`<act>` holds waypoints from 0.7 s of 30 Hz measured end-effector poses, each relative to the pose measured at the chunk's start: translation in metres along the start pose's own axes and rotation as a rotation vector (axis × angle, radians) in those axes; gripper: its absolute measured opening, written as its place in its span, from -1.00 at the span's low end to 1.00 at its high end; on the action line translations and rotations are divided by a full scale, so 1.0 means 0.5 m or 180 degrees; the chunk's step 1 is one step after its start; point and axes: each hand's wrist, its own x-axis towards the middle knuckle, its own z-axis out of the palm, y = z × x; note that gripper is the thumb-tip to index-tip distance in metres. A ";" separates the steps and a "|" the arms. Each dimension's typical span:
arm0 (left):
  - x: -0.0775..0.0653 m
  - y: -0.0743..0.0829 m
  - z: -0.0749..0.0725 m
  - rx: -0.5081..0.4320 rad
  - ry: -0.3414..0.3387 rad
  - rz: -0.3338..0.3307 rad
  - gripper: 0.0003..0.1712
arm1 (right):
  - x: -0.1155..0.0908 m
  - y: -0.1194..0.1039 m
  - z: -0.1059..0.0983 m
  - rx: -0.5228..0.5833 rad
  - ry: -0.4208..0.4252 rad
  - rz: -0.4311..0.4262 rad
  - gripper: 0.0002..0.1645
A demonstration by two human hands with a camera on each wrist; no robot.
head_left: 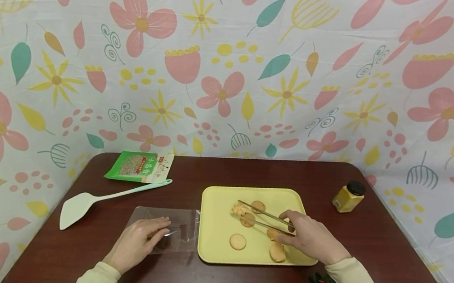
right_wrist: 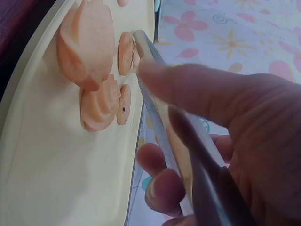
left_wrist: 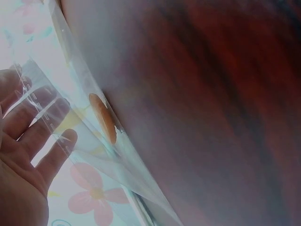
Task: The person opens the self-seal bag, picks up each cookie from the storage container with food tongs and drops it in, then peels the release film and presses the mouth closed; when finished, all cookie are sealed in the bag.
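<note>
My left hand (head_left: 147, 236) rests flat on a clear plastic bag (head_left: 174, 232) lying on the dark wooden table (head_left: 79, 265), just left of a yellow tray (head_left: 217, 206). In the left wrist view the straight fingers (left_wrist: 33, 136) press against the bag (left_wrist: 99, 155). My right hand (head_left: 303, 234) grips metal tongs (head_left: 260, 215) over the tray, their tips at a swirl cookie (head_left: 239, 210). Several round cookies (head_left: 238, 241) lie on the tray. The right wrist view shows the tongs (right_wrist: 153, 89) in my fingers (right_wrist: 197, 84) beside cookies (right_wrist: 89, 44) on the tray (right_wrist: 47, 179).
A green snack packet (head_left: 139, 166) and a white spatula (head_left: 93, 201) lie at the back left of the table. A small yellow jar with a black lid (head_left: 348, 197) stands right of the tray. A floral cloth (head_left: 285, 63) walls in the table.
</note>
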 end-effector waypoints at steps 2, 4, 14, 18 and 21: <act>0.000 0.000 0.000 -0.0001 -0.0002 0.0004 -0.70 | 0.001 -0.001 0.000 -0.0050 0.0011 -0.0009 -0.46; 0.000 0.000 0.000 0.0000 0.0003 0.0010 -0.70 | 0.001 -0.002 0.001 -0.0090 0.0021 -0.0004 -0.49; 0.000 0.000 0.001 0.0039 0.0037 0.0010 -0.71 | -0.007 -0.003 -0.006 -0.0158 0.0115 -0.0026 -0.54; 0.000 -0.001 0.002 0.0045 0.0036 0.0014 -0.71 | -0.010 -0.004 -0.012 -0.0200 0.0154 -0.0048 -0.53; 0.000 -0.002 0.002 0.0057 0.0052 0.0029 -0.71 | -0.012 -0.004 -0.014 -0.0225 0.0193 -0.0086 -0.53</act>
